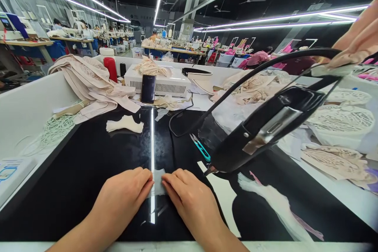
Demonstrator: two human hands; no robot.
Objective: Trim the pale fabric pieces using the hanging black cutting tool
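Observation:
My left hand (124, 199) and my right hand (189, 201) lie side by side on a glossy black table (73, 181). Between their fingertips sits a small translucent piece of film or fabric (158, 181), pressed flat onto the table from both sides. The fingers of both hands are curled and held together on its edges. A black heat tool with a metal tip (265, 130) hangs just right of my right hand, its cable arching up to another person's hand (358, 35) at the top right.
Teal thread snips (201, 147) lie behind my right hand. A cream fabric scrap (125, 124), a beige garment pile (91, 82), a phone (148, 88) against a white machine (165, 80), lace pieces (339, 120) at right, white scraps (274, 201).

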